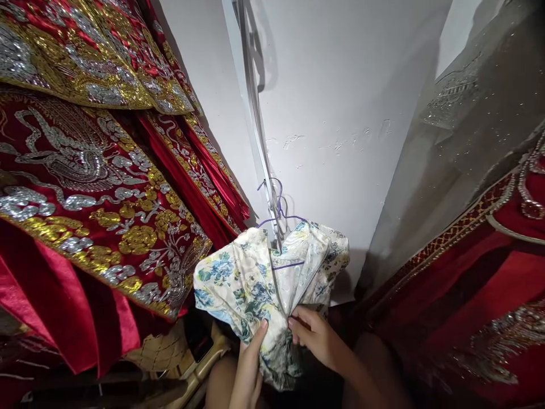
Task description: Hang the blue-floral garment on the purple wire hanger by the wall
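A cream floral dress [255, 284] with blue and green flowers hangs on a purple wire hanger [286, 215], its front opening parted at the neck. My left hand [254, 355] grips the cloth low on the left side, thumb on top and the other fingers hidden behind it. At the bottom of the V-shaped opening, my right hand [310, 332] pinches the fabric edge between thumb and fingers. Whether a zipper pull is in that pinch is too small to tell. Below both hands the garment falls in gathered folds into shadow.
The hanger hooks onto a pale metal rail [255, 108] against the white wall [340, 85]. Red embroidered garments [128, 216] with gold and silver sequins hang at left, another red beaded garment [468, 272] at right. A bamboo-like frame [208, 355] stands low at left.
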A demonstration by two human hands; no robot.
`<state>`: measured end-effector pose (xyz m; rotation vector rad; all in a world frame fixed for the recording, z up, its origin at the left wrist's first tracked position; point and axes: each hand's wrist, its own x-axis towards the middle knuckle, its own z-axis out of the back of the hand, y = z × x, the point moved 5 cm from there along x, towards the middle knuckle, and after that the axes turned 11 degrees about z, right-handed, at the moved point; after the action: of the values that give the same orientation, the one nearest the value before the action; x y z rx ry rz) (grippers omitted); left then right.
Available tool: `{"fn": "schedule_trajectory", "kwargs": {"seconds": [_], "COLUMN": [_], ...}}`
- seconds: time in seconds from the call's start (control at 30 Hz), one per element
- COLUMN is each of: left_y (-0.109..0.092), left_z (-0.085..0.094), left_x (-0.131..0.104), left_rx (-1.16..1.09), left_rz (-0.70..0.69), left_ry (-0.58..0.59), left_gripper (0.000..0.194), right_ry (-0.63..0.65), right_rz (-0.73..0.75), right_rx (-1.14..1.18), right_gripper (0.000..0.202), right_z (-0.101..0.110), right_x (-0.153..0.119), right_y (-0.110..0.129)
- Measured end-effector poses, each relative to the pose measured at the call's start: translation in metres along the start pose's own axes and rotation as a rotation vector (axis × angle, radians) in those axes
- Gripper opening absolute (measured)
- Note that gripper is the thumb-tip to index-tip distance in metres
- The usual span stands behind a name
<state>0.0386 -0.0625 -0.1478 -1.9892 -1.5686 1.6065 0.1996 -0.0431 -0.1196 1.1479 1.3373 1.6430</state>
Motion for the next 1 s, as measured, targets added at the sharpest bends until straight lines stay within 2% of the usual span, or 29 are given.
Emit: {"fn": "schedule_trajectory", "kwargs": {"seconds": [0.1, 0.17, 0.27, 0.33, 0.4, 0.47, 0.5, 0.53, 0.57, 0.6, 0.7, 0.77, 0.83, 0.9, 1.0], "left_y": [0.001, 0.002, 0.003, 0.002, -0.002, -0.003, 0.001, 0.008, 0.018, 0.028, 0.054, 0.058, 0.054, 0.047, 0.040], "left_z": [-0.003, -0.011, -0.024, -0.022, -0.010, 0.003, 0.005, 0.004, 0.000, -0.005, -0.021, -0.031, -0.041, -0.049, -0.057], "left_x": [-0.007, -0.010, -0.006, 0.002, 0.009, 0.004, -0.002, -0.007, -0.009, -0.008, 0.002, 0.007, 0.009, 0.009, 0.010], "left_rx": [0.014, 0.032, 0.046, 0.074, 0.141, 0.249, 0.320, 0.403, 0.494, 0.581, 0.715, 0.757, 0.826, 0.891, 0.947], "left_rz": [0.035, 0.031, -0.019, -0.109, -0.322, -0.674, -0.857, -0.999, -1.080, -1.090, -0.911, -0.854, -0.882, -0.936, -0.980], "left_ry": [0.001, 0.047, 0.152, 0.123, -0.064, -0.312, -0.399, -0.427, -0.399, -0.330, -0.085, 0.020, 0.105, 0.161, 0.199], "left_gripper": [0.034, 0.034, 0.048, 0.059, 0.069, 0.075, 0.074, 0.069, 0.063, 0.055, 0.032, 0.022, 0.020, 0.021, 0.020], "right_ry": [0.021, 0.014, -0.016, -0.068, -0.131, -0.175, -0.187, -0.190, -0.182, -0.164, -0.065, -0.046, -0.079, -0.132, -0.165], "right_rz": [-0.039, -0.052, -0.096, -0.120, -0.128, -0.143, -0.149, -0.150, -0.148, -0.147, -0.190, -0.230, -0.228, -0.173, -0.022], "right_rx": [0.011, 0.070, 0.155, 0.175, 0.173, 0.166, 0.160, 0.151, 0.146, 0.145, 0.169, 0.175, 0.160, 0.148, 0.094], "right_gripper": [0.029, 0.032, 0.033, 0.031, 0.030, 0.028, 0.028, 0.027, 0.026, 0.025, 0.026, 0.028, 0.029, 0.028, 0.030], "right_z": [-0.002, -0.007, -0.010, -0.005, 0.002, 0.009, 0.011, 0.012, 0.011, 0.009, 0.000, 0.000, 0.011, 0.028, 0.056], "right_x": [-0.005, -0.006, -0.008, -0.009, -0.011, -0.013, -0.014, -0.015, -0.016, -0.016, -0.018, -0.017, -0.009, 0.008, 0.045], "right_y": [-0.009, -0.014, -0.021, -0.024, -0.027, -0.027, -0.027, -0.026, -0.025, -0.024, -0.024, -0.026, -0.021, -0.003, 0.051]}}
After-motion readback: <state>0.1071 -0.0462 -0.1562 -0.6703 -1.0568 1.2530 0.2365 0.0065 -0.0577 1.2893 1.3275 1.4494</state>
